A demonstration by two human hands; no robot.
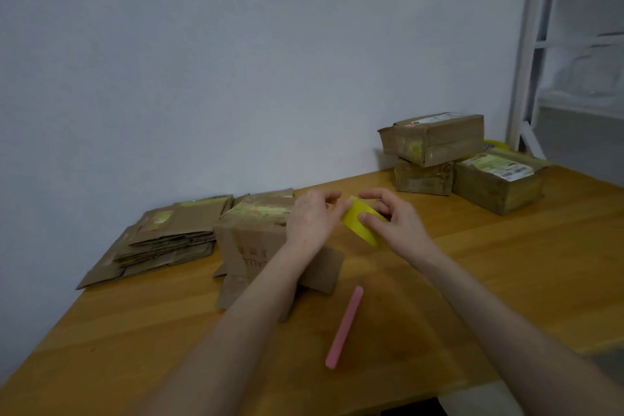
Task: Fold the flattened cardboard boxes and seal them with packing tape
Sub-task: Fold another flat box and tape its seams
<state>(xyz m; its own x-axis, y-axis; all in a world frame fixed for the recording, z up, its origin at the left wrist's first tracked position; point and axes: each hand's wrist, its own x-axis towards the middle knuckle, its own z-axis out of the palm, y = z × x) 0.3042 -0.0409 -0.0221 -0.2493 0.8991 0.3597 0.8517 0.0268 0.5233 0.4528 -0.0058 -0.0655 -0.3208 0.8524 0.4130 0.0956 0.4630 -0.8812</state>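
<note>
While the left hand [312, 216] pinches one edge of the yellow tape roll [359, 221], the right hand [395, 219] grips its other side with curled fingers above the table [506, 263]; a half-folded box [251, 246] stands beside the left wrist, flat boxes [169, 240] stacked further left

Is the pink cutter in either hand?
No, the pink cutter lies on the table; left hand and right hand hold the yellow tape.

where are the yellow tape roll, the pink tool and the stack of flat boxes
yellow tape roll [360, 230], head view, its outer yellow band
pink tool [345, 328], head view, middle of its body
stack of flat boxes [169, 233], head view, top sheet
</note>
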